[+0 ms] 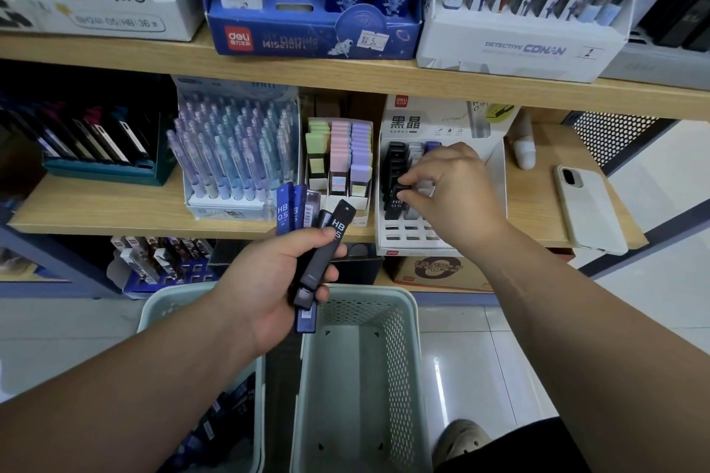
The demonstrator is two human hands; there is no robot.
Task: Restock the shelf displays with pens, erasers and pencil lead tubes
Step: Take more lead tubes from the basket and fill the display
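Hands: L tube bunch, R tube

Two baskets, one phone, three eraser columns (green, pink, purple).

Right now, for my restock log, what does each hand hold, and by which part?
Left hand grips several lead tubes around their lower halves; right hand pinches a black tube by its top.
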